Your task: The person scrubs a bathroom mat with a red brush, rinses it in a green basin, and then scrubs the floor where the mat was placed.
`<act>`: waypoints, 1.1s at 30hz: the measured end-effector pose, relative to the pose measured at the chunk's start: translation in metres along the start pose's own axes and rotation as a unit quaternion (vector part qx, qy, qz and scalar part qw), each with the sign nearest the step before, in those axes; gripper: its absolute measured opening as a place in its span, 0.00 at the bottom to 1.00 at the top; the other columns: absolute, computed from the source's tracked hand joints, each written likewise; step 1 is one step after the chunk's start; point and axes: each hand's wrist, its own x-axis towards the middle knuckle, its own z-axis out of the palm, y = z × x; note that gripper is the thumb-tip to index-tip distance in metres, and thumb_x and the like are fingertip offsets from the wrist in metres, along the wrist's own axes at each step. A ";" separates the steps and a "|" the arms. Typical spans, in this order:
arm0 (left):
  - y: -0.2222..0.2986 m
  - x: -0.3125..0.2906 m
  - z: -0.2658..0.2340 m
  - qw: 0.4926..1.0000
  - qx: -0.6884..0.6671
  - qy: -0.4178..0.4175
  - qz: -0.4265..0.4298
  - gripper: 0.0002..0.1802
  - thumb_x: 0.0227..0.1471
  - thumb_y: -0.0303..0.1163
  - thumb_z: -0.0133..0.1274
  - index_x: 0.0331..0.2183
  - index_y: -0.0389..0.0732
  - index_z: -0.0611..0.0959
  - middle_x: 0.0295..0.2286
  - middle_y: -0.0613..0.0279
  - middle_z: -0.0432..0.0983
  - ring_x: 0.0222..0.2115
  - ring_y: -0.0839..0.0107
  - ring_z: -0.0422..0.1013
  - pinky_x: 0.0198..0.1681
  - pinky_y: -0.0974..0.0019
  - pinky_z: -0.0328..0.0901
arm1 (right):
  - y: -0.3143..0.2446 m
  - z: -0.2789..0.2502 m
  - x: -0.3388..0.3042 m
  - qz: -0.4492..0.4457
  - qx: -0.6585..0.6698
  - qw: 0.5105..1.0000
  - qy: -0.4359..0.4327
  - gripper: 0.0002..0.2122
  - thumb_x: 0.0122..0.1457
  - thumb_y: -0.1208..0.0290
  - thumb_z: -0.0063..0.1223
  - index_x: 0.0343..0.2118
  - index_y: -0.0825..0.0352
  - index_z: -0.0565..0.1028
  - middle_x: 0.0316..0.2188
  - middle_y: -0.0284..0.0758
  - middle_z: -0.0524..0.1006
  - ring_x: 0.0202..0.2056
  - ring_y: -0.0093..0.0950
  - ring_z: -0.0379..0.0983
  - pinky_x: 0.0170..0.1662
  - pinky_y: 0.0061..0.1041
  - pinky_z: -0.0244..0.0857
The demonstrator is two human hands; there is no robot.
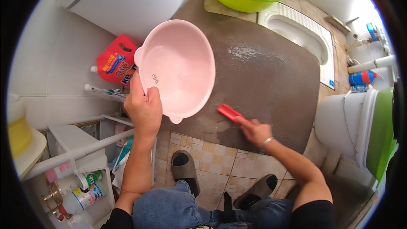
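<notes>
My left hand [143,109] grips the rim of a pale pink plastic basin [180,72], thumb over the edge. The basin is tilted with its inside toward me, and nothing shows in it. Farther right, my right hand [255,133] is closed around the handle of a red brush [229,113], slightly smeared by motion. The brush head points to the upper left, low over a dark grey-brown mat [275,89]; its bristles are hidden. Wet streaks and a whitish foamy patch [245,52] mark the mat.
Beyond the mat stand a lime-green basin [231,5] holding cloudy water and a white squat toilet [302,38]. A white bucket [337,116] is at right. On the left are a red pouch [112,63], a rack [91,144] and several bottles. My slippered feet are on patterned tiles [212,161].
</notes>
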 end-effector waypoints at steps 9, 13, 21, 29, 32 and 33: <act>0.003 -0.001 0.002 0.995 0.070 0.006 0.064 0.32 0.45 0.15 0.49 0.56 0.35 0.78 0.37 0.43 0.82 0.34 0.48 0.81 0.38 0.53 0.74 | 0.019 -0.031 0.035 0.010 -0.029 0.999 -0.011 0.22 0.68 0.56 0.51 0.63 0.28 0.67 0.24 0.35 0.77 0.19 0.35 0.78 0.19 0.36 0.70; -0.001 -0.001 0.009 0.985 0.102 0.018 0.141 0.33 0.44 0.15 0.50 0.55 0.37 0.80 0.31 0.48 0.82 0.27 0.53 0.79 0.32 0.55 0.72 | -0.064 0.017 0.055 -0.049 0.057 0.995 -0.073 0.22 0.68 0.54 0.49 0.64 0.31 0.66 0.30 0.38 0.80 0.28 0.40 0.81 0.30 0.44 0.75; -0.001 -0.002 0.004 0.966 0.132 0.054 0.215 0.32 0.41 0.14 0.52 0.52 0.38 0.83 0.21 0.60 0.74 0.16 0.64 0.71 0.22 0.61 0.67 | -0.058 -0.003 0.047 -0.005 0.051 0.994 -0.098 0.23 0.68 0.53 0.48 0.65 0.31 0.64 0.32 0.39 0.82 0.29 0.40 0.82 0.29 0.41 0.76; 0.001 0.003 -0.003 0.968 0.122 0.059 0.212 0.34 0.39 0.12 0.53 0.52 0.40 0.84 0.21 0.61 0.75 0.16 0.64 0.70 0.21 0.61 0.67 | -0.016 -0.001 -0.001 -0.135 -0.032 0.978 -0.158 0.25 0.69 0.50 0.47 0.68 0.26 0.59 0.31 0.40 0.79 0.21 0.35 0.79 0.19 0.35 0.71; -0.001 -0.003 0.002 0.965 0.118 0.071 0.223 0.34 0.39 0.12 0.52 0.52 0.41 0.84 0.21 0.61 0.74 0.16 0.64 0.70 0.22 0.60 0.68 | -0.012 -0.008 -0.011 -0.149 -0.058 0.969 -0.188 0.27 0.69 0.52 0.46 0.70 0.29 0.56 0.32 0.41 0.79 0.22 0.33 0.79 0.19 0.32 0.70; -0.002 -0.005 0.005 0.968 0.110 0.072 0.213 0.34 0.39 0.12 0.52 0.52 0.41 0.84 0.20 0.61 0.74 0.16 0.63 0.70 0.22 0.60 0.68 | -0.042 -0.015 0.008 -0.138 -0.043 0.962 -0.230 0.28 0.70 0.53 0.45 0.71 0.32 0.55 0.35 0.41 0.79 0.23 0.33 0.80 0.19 0.32 0.70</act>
